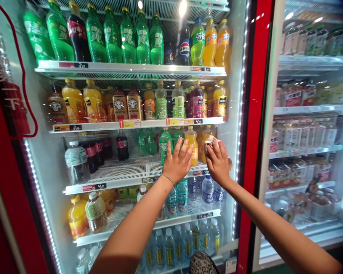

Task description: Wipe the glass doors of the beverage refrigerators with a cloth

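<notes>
We hold a crumpled white cloth [209, 140] under the bent fingers of our right hand [218, 164], its long axis unclear; our left hand [177, 163], spread against the glass door [144, 167], lies apart, to its left

The left hand [177, 163] and the right hand [218, 163] are bare, and both forearms [268, 213] also. The left wrist [169, 182], near the centre of the frame, wears a thin, yellowish bracelet [168, 178]. At bottom centre shows a rounded piece of fabric [202, 263] with dark, lacy pattern.
</notes>
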Tool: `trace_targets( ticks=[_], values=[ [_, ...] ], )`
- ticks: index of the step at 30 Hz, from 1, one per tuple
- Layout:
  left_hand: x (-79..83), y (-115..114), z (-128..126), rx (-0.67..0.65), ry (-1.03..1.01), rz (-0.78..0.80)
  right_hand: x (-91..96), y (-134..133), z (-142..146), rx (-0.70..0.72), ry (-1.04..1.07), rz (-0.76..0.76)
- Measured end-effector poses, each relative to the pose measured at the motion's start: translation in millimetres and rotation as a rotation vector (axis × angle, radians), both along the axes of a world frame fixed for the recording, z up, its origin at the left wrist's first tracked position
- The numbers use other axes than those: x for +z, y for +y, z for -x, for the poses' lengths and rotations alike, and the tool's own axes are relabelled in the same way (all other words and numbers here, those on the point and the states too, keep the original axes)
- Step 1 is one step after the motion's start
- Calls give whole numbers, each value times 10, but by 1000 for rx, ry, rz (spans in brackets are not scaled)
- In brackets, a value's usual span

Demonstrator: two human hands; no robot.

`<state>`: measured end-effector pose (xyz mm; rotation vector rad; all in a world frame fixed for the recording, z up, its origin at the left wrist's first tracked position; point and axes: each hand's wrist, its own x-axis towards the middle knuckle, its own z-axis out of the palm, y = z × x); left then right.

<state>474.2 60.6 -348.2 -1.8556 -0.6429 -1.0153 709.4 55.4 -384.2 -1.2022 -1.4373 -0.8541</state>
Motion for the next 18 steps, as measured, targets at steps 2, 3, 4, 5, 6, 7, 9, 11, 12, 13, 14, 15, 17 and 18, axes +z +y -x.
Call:
trace_targets(
  ticks=[2,3,4,5,6,7,9,11,12,13,14,15,17,18],
  values=[
    [5,-7,5,3,4,5,200,34,-49,9,-44,-10],
    [7,-9,8,3,7,3,283,53,-112,1,-1,-42],
    [8,-10,11,3,8,-2,327,68,-182,-12,72,-84],
    [9,-9,13,2,8,-4,318,77,-243,-27,161,-124],
    [9,-8,14,1,6,-3,256,77,-278,-41,250,-158],
    [9,-6,14,-1,5,4,152,69,-281,-55,330,-181],
    [9,-3,12,-9,8,27,-99,37,-189,-71,415,-180],
    [10,-4,10,-18,15,50,-250,4,-47,-59,358,-118],
    [12,-6,9,-22,16,58,-251,-5,1,-43,278,-72],
    [13,-7,10,-25,15,62,-203,-6,15,-25,185,-26],
    [14,-8,10,-27,12,62,-122,0,-8,-9,101,7],
    [15,-8,11,-30,9,57,-30,10,-63,-4,52,20],
    [15,-6,13,-41,2,35,86,30,-215,-24,99,-21],
    [15,-5,13,-49,-2,25,75,31,-274,-45,184,-66]
  ],
)
